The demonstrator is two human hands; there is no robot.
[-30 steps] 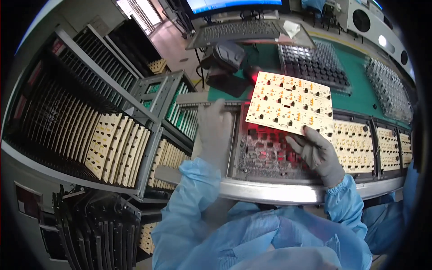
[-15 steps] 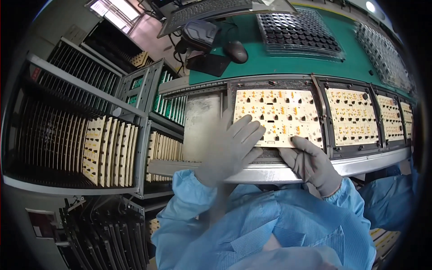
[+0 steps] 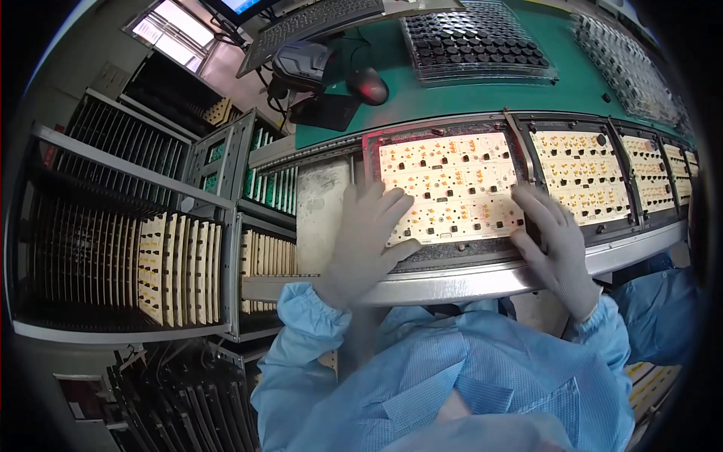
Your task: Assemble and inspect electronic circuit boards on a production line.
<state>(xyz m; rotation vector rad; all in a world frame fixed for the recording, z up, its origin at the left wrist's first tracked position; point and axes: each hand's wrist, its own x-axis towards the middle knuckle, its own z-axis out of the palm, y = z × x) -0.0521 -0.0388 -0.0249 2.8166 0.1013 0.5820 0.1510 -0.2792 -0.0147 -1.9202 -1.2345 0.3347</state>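
A cream circuit board (image 3: 452,177) with small black and orange parts lies flat in a dark carrier frame (image 3: 452,256) on the rail in front of me. My left hand (image 3: 367,239), in a grey glove, is open with spread fingers, the tips at the board's left edge and near left corner. At its right edge my right hand (image 3: 556,245), also gloved, is open; fingers and thumb are apart, near the right edge and near corner. Neither hand grips the board. Red light falls on the frame's far left corner.
More boards in carriers (image 3: 580,177) continue along the rail rightward. Racks of upright boards (image 3: 181,271) stand at left. On the green bench are a mouse (image 3: 367,87), a scanner-like device (image 3: 301,64), a keyboard (image 3: 320,30) and clear trays (image 3: 478,41). Another person's blue sleeve (image 3: 659,313) shows at right.
The board's near edge has moved away from me and now sits inside the carrier. My right hand has left its near edge for the right side. Red light has appeared on the frame.
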